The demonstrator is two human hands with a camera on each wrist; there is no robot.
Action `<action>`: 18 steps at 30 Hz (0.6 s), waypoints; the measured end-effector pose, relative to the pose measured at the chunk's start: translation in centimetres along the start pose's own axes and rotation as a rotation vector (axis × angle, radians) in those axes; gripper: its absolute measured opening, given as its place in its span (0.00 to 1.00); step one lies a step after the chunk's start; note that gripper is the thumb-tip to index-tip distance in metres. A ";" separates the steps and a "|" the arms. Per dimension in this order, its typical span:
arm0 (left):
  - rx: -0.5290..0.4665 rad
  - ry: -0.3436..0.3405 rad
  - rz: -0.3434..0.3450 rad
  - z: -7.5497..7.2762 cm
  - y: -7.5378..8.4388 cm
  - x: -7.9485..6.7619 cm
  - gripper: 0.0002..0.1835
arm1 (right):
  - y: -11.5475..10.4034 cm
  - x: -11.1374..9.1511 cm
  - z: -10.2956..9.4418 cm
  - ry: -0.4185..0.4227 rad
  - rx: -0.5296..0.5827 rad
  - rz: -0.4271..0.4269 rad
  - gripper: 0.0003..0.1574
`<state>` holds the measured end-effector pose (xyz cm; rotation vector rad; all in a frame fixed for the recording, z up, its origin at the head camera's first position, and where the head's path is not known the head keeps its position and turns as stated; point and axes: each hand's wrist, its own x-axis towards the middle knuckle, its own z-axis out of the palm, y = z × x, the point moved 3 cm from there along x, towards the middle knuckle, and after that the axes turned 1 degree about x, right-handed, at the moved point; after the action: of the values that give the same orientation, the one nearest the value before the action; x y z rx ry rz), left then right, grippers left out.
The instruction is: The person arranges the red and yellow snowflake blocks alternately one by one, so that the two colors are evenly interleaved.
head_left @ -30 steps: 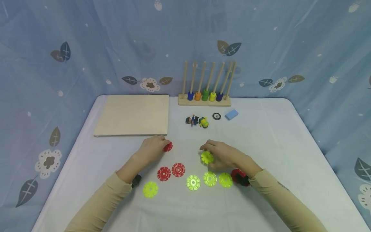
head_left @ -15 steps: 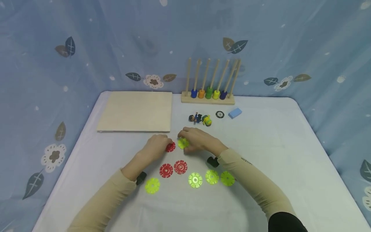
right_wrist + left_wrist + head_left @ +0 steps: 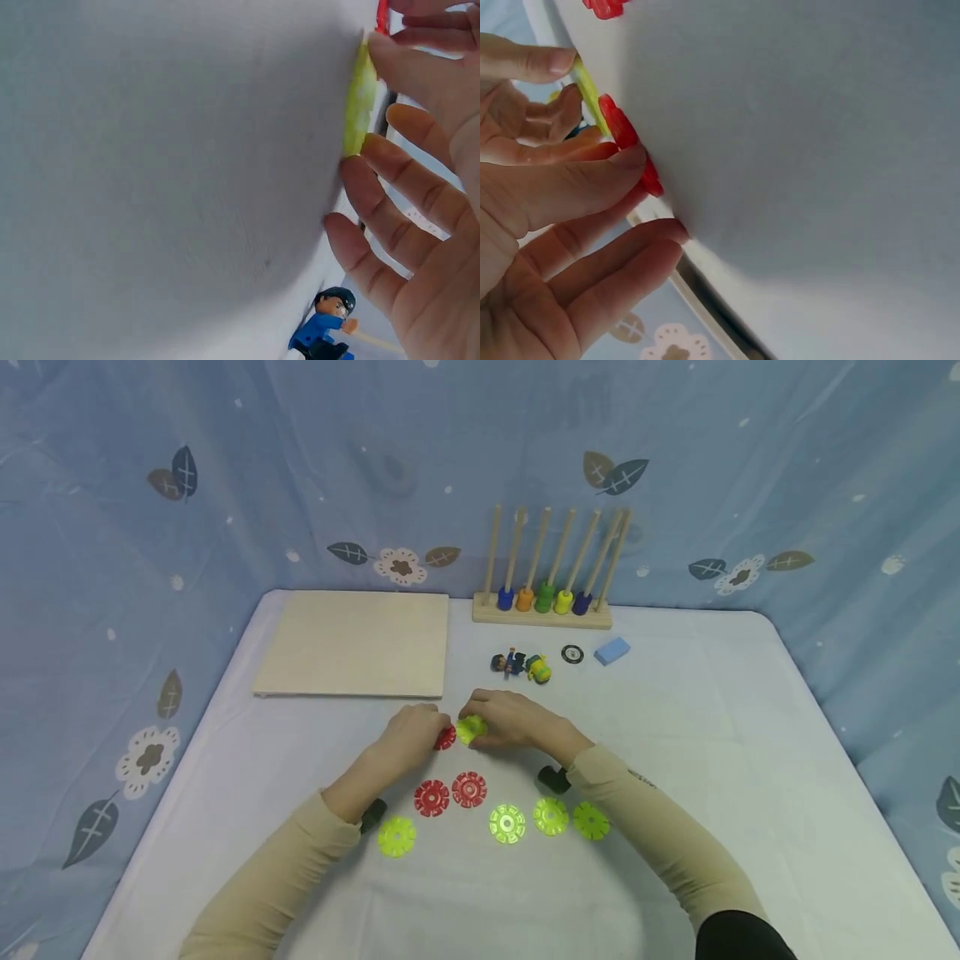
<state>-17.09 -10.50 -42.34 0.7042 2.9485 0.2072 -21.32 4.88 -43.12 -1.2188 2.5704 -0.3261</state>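
My left hand (image 3: 411, 735) pinches a red notched plastic disc (image 3: 446, 738) between thumb and fingers. Just to its right, my right hand (image 3: 513, 720) holds a yellow-green disc (image 3: 470, 729) of the same kind by its edges. In the left wrist view, the red disc (image 3: 619, 124) is tilted edge-on, its rim right up against the yellow-green disc (image 3: 591, 94); whether their slots interlock I cannot tell. The right wrist view shows the yellow-green disc (image 3: 360, 97) between thumb and fingertips. Two red discs (image 3: 432, 797) lie flat nearer the front.
Several yellow-green discs (image 3: 507, 823) lie along the front. Behind the hands are a pale board (image 3: 352, 643), a wooden peg rack (image 3: 542, 615) with coloured beads, two toy figures (image 3: 509, 662), a round black-and-white chip (image 3: 572, 654) and a blue block (image 3: 612, 651).
My right hand has carried the yellow-green disc leftward and away from me, up to the red disc. My left hand has stayed nearly in place. The head view has shifted slightly.
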 end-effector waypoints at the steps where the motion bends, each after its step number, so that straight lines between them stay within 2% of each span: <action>1: -0.006 0.000 0.000 0.0 0.0 0.0 0.07 | 0.0 -0.2 -0.1 0.009 -0.006 0.001 0.29; 7: -0.026 0.014 0.013 0.0 0.3 0.0 0.06 | 1.1 -2.8 -1.3 0.083 -0.050 0.032 0.24; 12: -0.007 0.002 0.022 -0.1 0.4 0.0 0.08 | 1.9 -5.6 -1.4 0.076 -0.050 0.069 0.21; 15: 0.007 -0.014 0.024 -0.2 0.4 0.1 0.08 | 1.4 -6.9 -0.7 0.080 -0.045 0.029 0.19; 18: 0.019 -0.016 0.029 -0.2 0.3 0.1 0.07 | -0.1 -7.4 0.3 0.069 -0.058 -0.039 0.19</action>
<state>-17.07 -10.18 -42.09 0.7484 2.9296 0.1758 -16.65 10.61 -42.26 -1.3019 2.6345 -0.3087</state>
